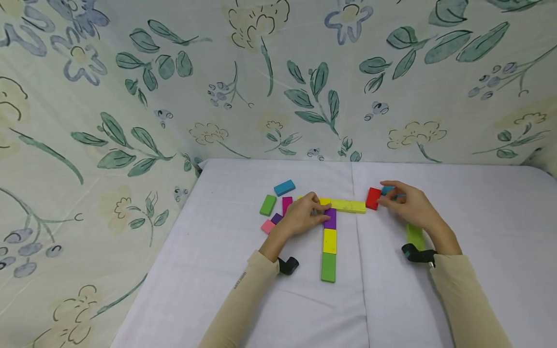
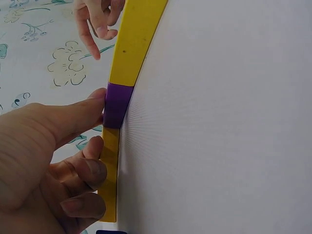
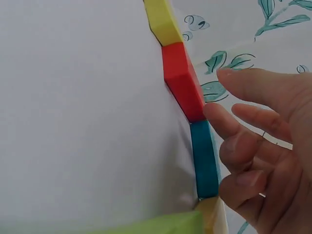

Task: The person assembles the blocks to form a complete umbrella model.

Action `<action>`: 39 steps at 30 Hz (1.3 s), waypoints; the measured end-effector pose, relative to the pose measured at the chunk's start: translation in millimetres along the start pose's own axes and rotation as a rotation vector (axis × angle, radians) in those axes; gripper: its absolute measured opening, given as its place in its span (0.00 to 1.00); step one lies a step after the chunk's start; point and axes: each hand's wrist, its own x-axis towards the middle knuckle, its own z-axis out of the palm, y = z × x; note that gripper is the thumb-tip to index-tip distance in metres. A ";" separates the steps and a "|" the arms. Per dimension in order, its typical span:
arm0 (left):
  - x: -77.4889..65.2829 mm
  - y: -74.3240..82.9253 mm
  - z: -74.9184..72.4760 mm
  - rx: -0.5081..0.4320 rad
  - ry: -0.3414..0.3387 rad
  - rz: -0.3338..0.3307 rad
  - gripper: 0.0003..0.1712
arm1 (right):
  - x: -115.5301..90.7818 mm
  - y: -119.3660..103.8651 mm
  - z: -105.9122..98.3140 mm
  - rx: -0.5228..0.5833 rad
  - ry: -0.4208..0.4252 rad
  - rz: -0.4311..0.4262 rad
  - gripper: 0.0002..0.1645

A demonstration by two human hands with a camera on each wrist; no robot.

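Note:
My left hand (image 1: pixel 306 212) bends over the top of a column of blocks, thumb and a finger at a purple block (image 1: pixel 330 220). In the left wrist view the thumb presses the purple block (image 2: pixel 118 106), while the other fingers curl beside a yellow block (image 2: pixel 109 180). My right hand (image 1: pixel 409 205) hovers at a red block (image 1: pixel 373 198) and a blue block (image 1: pixel 386 190), partly covering the blue one. Thumb and index are spread apart in the right wrist view, one fingertip at the edge of the red block (image 3: pixel 183 80).
Yellow blocks (image 1: pixel 350 207) form a row across the column's top; a yellow block (image 1: pixel 329 240) and a green block (image 1: pixel 328 267) continue it downward. Loose blue (image 1: pixel 285 187), green (image 1: pixel 268 205) and pink (image 1: pixel 267 226) blocks lie left. A lime block (image 1: pixel 415 237) lies under the right wrist.

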 end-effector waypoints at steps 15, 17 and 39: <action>-1.0 -0.6 -1.0 -0.019 -0.006 -0.006 0.24 | -6.7 20.2 -12.3 -0.074 0.172 0.095 0.25; -0.8 -0.4 -1.1 -0.019 -0.006 -0.007 0.24 | -6.1 22.0 -10.8 -0.059 0.162 0.115 0.23; 0.7 0.3 -0.2 -0.015 -0.012 -0.007 0.24 | -2.2 19.6 -10.8 -0.048 0.230 0.138 0.19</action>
